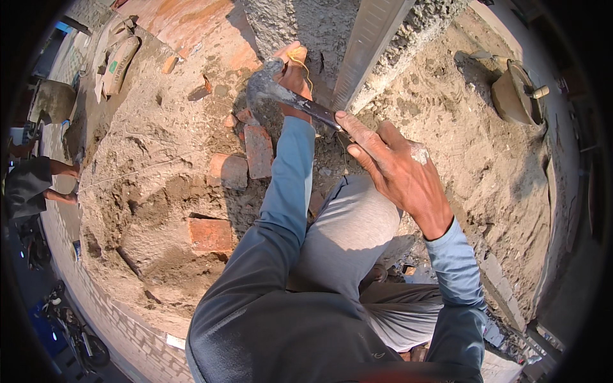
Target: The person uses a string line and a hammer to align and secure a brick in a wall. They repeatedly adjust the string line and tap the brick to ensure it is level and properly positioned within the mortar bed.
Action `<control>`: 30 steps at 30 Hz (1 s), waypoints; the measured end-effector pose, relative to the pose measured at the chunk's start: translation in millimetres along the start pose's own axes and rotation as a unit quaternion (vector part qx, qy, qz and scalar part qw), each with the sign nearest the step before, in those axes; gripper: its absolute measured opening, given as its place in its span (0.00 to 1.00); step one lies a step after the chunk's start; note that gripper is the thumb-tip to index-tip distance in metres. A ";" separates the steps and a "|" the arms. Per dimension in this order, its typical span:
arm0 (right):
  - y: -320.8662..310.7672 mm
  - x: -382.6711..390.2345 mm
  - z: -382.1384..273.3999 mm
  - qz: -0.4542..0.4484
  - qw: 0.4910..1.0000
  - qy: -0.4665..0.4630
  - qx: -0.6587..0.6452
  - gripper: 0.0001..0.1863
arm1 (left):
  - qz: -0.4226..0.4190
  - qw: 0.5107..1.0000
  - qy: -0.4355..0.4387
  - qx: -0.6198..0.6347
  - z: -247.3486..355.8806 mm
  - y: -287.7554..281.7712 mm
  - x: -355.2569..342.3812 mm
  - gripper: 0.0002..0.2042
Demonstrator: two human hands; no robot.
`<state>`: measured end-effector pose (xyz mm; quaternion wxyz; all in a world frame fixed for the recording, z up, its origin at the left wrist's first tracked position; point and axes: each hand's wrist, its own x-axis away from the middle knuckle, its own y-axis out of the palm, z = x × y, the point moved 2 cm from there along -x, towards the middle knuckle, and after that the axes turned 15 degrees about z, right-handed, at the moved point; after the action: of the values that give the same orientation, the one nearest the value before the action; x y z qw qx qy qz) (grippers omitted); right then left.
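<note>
My right hand (408, 171) grips the dark handle of a claw hammer (262, 88), whose grey, mortar-caked head points up and left. The hammer crosses in front of my left hand (294, 78), partly hiding it. My left fingers are closed on yellow string (297, 57) close to the foot of a rough concrete column (278, 24); whether they also hold a nail is hidden. A long metal straightedge (367, 51) stands against the column, just right of my left hand.
Red bricks (258, 151) and broken pieces lie on the sandy ground left of my knee. A mortar pan (511, 96) sits at the far right, a cement bag (121, 64) at the far left. Another person's legs (62, 182) and a motorcycle (76, 332) show at the left edge.
</note>
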<state>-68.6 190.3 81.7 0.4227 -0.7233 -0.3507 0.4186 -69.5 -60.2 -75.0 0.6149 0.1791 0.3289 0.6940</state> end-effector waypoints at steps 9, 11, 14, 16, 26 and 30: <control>3.0 -12.0 0.6 0.041 0.996 -0.049 0.057 0.29 | 0.049 0.970 -0.222 0.087 0.0 -4.8 -1.1 0.15; -0.7 -10.4 -2.9 0.049 0.992 -0.091 0.067 0.31 | 0.023 0.983 -0.172 0.062 -0.7 -3.8 -3.3 0.17; -2.3 -8.5 -4.2 0.071 0.983 -0.154 0.073 0.34 | -0.014 0.998 -0.039 0.043 14.1 8.2 4.1 0.08; -0.2 -10.0 -2.7 0.087 0.979 -0.172 0.069 0.35 | -0.008 0.999 -0.036 0.026 14.3 10.7 5.5 0.07; -8.4 -4.9 -23.6 0.068 0.987 -0.138 0.045 0.36 | -0.037 0.999 0.038 0.003 8.5 4.5 -0.9 0.04; -3.5 -11.6 -18.2 0.080 0.989 -0.118 0.036 0.34 | -0.045 0.997 -0.007 0.066 -0.9 4.1 0.0 0.04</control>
<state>-57.4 175.9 93.8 0.3689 -0.6788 -0.3243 0.5458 -73.1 -60.6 -72.8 0.6346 0.2095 0.3771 0.6412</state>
